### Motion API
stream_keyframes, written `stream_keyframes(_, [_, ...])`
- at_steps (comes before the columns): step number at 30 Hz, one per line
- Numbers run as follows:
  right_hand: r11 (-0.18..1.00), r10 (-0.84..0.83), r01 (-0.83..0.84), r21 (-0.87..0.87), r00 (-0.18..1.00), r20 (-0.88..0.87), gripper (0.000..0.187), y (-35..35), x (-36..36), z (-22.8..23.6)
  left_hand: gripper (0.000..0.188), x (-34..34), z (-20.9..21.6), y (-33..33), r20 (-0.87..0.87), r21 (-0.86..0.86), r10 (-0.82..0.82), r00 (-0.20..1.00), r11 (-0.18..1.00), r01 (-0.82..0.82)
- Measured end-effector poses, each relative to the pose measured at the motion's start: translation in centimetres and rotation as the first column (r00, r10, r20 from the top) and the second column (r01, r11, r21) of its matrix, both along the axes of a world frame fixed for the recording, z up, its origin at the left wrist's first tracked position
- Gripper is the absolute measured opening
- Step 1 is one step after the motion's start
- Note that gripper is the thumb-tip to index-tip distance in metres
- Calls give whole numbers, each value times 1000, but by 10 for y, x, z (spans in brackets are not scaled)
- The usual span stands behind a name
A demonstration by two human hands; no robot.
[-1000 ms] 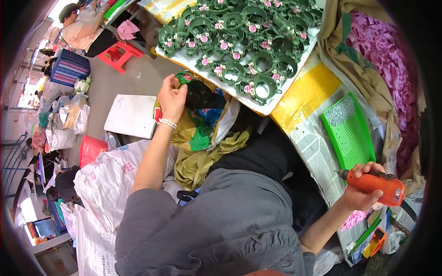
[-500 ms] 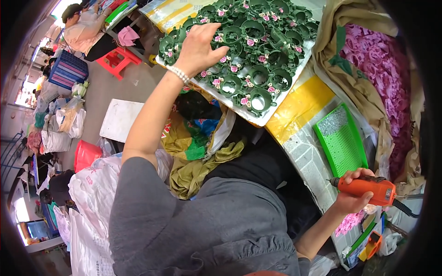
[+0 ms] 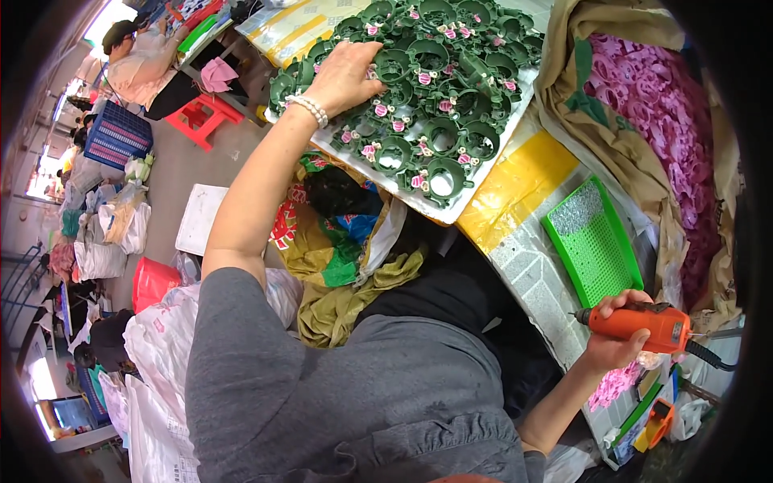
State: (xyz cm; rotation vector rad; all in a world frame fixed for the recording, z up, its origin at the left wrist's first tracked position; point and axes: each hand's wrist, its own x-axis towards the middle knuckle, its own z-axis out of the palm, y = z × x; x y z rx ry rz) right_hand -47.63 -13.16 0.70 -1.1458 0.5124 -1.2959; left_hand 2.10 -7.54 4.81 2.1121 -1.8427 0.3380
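— Rings of dark green plastic (image 3: 441, 137), each with small pink flowers on it, lie packed on a white board (image 3: 475, 193) at the top of the head view. Where is the person's left hand (image 3: 346, 72)?

— It lies palm down on the near left part of that cluster, fingers spread over the rings. Whether any ring is pinched under the palm cannot be told; the hand hides what is beneath.

— And the right hand (image 3: 616, 342)?

— It is closed around an orange hand tool (image 3: 640, 324), low at the right edge, well apart from the board. The tool's long axis runs nearly level across the picture: the tip points left, toward the grey-clothed lap, and a dark cord (image 3: 708, 356) leaves the other end to the right.

— How would the rings handle?

— They look light and fairly stiff, moulded plastic by the sheen. The flowers seem the delicate part, so the bare green rim between the blooms would be the place to pinch. They lie flat, with no clear long axis, openings facing up.

— What else is near?

— A green perforated tray (image 3: 596, 241) sits between the board and the tool, beside a yellow sheet (image 3: 515, 177). A sack of loose pink flowers (image 3: 660, 105) stands at the right.
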Motion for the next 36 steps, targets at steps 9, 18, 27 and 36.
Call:
stream_keyframes(9, [1000, -28, 28, 15, 1000, -7, 66, -1, 1, -1, 55, -7, 6, 6, -104, -93, 53, 993, 994, -63])
stream_keyframes(18, [1000, 0, 0, -1, 1000, 17, 62, -1, -2, -4, 54, -15, 11, 10, -191, -83, 141, 971, 984, -160])
stream_keyframes(27, [998, 57, -57, -8, 988, 143, 58, -18, -18, 2, 64, -84, 13, 5, -836, -54, -47, 546, 999, 2])
stream_keyframes(36, [993, -105, 103, -61, 994, -29, 73, -53, -8, -1, 43, -227, -40, 11, -884, 110, 297, -360, 882, 458])
